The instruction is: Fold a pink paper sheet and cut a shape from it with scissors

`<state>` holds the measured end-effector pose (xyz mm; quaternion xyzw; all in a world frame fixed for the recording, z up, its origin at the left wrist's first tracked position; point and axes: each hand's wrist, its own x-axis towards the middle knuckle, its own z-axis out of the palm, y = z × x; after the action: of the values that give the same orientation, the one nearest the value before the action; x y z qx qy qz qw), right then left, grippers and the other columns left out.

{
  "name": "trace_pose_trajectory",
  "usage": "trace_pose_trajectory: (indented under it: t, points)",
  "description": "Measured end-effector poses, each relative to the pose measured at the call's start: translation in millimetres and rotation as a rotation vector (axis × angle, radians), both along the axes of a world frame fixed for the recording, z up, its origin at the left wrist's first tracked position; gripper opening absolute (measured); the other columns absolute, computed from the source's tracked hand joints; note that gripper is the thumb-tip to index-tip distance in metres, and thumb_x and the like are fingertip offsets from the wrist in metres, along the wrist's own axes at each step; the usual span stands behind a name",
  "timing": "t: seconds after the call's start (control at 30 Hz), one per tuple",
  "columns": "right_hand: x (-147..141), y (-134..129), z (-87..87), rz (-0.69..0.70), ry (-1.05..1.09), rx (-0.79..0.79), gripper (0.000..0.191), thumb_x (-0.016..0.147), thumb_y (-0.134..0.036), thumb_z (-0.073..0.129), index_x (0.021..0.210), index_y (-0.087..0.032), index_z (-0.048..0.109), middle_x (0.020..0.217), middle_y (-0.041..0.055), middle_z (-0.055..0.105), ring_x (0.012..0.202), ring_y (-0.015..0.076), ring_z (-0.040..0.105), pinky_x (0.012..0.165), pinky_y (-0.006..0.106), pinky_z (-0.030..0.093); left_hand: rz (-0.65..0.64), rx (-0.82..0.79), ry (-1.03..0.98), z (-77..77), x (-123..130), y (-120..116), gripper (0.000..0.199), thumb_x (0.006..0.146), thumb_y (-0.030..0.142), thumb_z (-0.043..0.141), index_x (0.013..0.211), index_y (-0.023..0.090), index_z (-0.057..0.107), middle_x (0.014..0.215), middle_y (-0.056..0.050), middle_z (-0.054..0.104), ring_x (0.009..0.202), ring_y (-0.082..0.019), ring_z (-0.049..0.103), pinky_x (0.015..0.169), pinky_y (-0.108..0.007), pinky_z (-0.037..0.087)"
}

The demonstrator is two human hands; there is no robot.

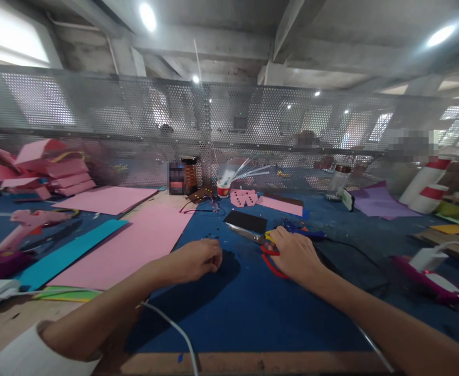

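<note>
My left hand (200, 257) hovers over the blue table surface, its fingers curled inward; whatever they may hold is hidden. On the right, my right hand (296, 253) is closed over the red and yellow handles of a pair of scissors (248, 234). The blades point to the left, along the front edge of a black rectangular card (247, 221). Just behind my right hand lies a blue glue gun (305, 231), partly hidden, with a dark cord. A dotted pink paper piece (244, 198) and a pink strip (281, 204) are farther back.
Pink sheets (135, 245) and a teal strip (74, 250) cover the left side, beside a pink glue gun (25, 227). Glasses (203, 207) and a paper cup (223, 189) with clear sticks stand behind. A magenta power strip (428, 279) lies right. A perforated metal screen (229, 120) bounds the back.
</note>
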<state>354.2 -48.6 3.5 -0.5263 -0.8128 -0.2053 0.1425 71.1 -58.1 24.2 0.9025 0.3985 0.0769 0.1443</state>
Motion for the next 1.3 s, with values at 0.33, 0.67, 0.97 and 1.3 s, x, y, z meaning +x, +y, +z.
trace_pose_trajectory:
  t: [0.33, 0.67, 0.97, 1.3]
  points:
    - [0.0, -0.4, -0.1, 0.0, 0.011, -0.01, 0.019, 0.092, -0.028, 0.045, 0.1, -0.021, 0.061, 0.095, 0.004, 0.063, 0.071, 0.0165, 0.059, 0.061, 0.029, 0.03, 0.013, 0.006, 0.0, 1.8, 2.4, 1.9, 0.01, 0.082, 0.015, 0.062, 0.084, 0.022, 0.068, 0.09, -0.001, 0.063, 0.092, -0.019, 0.058, 0.08, -0.027, 0.043]
    - [0.9, -0.1, -0.8, 0.011, -0.002, 0.004, 0.019, 0.089, -0.028, 0.047, 0.101, -0.021, 0.06, 0.095, 0.0036, 0.063, 0.07, 0.0163, 0.059, 0.059, 0.029, 0.03, -0.02, 0.026, 0.022, -0.4, 1.8, 1.7, 0.011, 0.084, 0.013, 0.057, 0.083, 0.021, 0.064, 0.091, -0.002, 0.062, 0.091, -0.019, 0.058, 0.081, -0.029, 0.042]
    - [1.1, 1.5, -3.5, 0.001, 0.008, 0.006, 0.022, 0.091, -0.028, 0.044, 0.103, -0.021, 0.061, 0.095, 0.0047, 0.063, 0.069, 0.016, 0.058, 0.06, 0.028, 0.03, -0.021, 0.07, 0.028, 1.5, 4.8, -2.6, 0.009, 0.084, 0.012, 0.057, 0.082, 0.02, 0.06, 0.088, -0.002, 0.06, 0.088, -0.019, 0.055, 0.077, -0.029, 0.04]
    - [-0.5, -0.6, -0.2, -0.018, -0.009, -0.019, 0.023, 0.092, -0.029, 0.044, 0.106, -0.02, 0.061, 0.098, 0.0058, 0.063, 0.072, 0.017, 0.06, 0.062, 0.029, 0.034, -0.037, 0.115, 0.015, -6.9, 0.2, 3.2, 0.008, 0.08, 0.015, 0.059, 0.084, 0.021, 0.063, 0.089, -0.002, 0.06, 0.086, -0.018, 0.056, 0.075, -0.028, 0.04]
